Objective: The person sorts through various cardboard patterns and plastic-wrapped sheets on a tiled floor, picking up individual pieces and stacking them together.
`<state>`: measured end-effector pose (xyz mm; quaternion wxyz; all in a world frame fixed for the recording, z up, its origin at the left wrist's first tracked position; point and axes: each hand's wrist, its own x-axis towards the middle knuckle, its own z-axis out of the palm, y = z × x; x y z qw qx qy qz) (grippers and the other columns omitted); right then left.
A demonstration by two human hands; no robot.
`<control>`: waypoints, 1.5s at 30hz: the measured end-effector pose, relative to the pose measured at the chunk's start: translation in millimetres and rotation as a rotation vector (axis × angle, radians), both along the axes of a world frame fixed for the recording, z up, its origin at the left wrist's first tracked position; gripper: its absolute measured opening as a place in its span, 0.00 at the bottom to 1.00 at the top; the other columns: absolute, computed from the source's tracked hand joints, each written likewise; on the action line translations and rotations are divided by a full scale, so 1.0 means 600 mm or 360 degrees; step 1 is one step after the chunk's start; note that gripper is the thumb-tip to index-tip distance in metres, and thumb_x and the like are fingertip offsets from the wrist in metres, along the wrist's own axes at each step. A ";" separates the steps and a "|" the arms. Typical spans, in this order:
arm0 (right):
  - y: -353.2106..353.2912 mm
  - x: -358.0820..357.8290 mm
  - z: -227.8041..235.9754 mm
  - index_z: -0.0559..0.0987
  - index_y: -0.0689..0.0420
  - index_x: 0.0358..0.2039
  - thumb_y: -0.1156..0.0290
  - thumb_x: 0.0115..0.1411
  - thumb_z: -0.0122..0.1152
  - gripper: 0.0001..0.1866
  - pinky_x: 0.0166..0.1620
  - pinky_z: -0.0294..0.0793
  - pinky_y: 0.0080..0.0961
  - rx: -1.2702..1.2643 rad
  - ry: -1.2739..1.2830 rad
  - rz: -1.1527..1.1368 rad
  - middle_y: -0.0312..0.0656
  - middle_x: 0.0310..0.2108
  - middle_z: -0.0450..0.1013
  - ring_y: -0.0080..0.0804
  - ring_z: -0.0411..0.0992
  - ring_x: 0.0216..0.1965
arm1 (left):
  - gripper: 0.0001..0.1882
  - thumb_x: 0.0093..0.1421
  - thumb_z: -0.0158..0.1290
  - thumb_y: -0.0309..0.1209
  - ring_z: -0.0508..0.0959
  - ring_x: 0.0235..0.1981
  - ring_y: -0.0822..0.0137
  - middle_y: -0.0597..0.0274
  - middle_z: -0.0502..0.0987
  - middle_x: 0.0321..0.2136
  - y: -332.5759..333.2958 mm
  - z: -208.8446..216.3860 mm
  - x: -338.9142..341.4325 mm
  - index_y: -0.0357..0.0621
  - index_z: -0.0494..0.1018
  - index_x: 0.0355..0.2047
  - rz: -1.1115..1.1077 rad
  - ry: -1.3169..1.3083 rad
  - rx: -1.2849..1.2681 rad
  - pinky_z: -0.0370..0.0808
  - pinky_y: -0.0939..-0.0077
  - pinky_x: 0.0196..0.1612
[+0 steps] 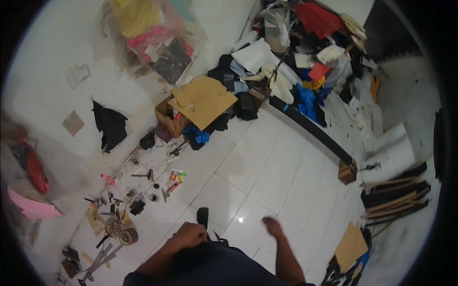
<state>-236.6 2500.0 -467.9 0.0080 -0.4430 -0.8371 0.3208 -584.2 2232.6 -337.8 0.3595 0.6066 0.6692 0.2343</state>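
Tools (150, 175) lie on the floor (229, 186) at left, probably spread for easy reach. The left hand (192, 234) curls near the shoe (202, 217) (grasping or not, I can't tell); the right hand (272, 227) hangs apart, too blurred to judge.

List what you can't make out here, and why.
All in the head view:
- Left hand: whether it holds anything; its palm is turned out of sight.
- Right hand: finger positions; blurred.
- Cardboard box: most of its contents; the tan sheet covers its top.
- Small floor items: many too small to identify.
- Black item at far right: full shape; cut off by the dark fisheye rim.
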 end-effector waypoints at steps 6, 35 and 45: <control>0.055 -0.184 0.042 0.78 0.59 0.47 0.52 0.62 0.54 0.24 0.51 0.71 0.36 -0.0488 -0.0224 0.0125 0.49 0.42 0.77 0.46 0.74 0.47 | 0.08 0.52 0.56 0.37 0.78 0.35 0.54 0.59 0.79 0.29 0.283 0.052 -0.216 0.49 0.80 0.27 0.0025 0.0157 0.0090 0.73 0.60 0.40; 1.088 -0.785 0.145 0.75 0.56 0.39 0.52 0.62 0.52 0.19 0.44 0.71 0.42 -0.0562 -0.0858 0.1763 0.50 0.38 0.74 0.49 0.73 0.41 | 0.20 0.56 0.48 0.42 0.77 0.43 0.47 0.46 0.78 0.39 1.025 -0.195 -0.365 0.41 0.77 0.41 0.0663 -0.0514 -0.0901 0.73 0.55 0.46; 1.236 -0.928 -0.089 0.75 0.57 0.44 0.46 0.63 0.53 0.25 0.42 0.72 0.31 -0.1579 -0.1113 0.2220 0.43 0.36 0.75 0.33 0.73 0.38 | 0.17 0.62 0.41 0.38 0.77 0.41 0.50 0.46 0.77 0.38 1.162 -0.239 -0.341 0.37 0.73 0.39 0.0436 -0.1488 -0.0707 0.72 0.57 0.45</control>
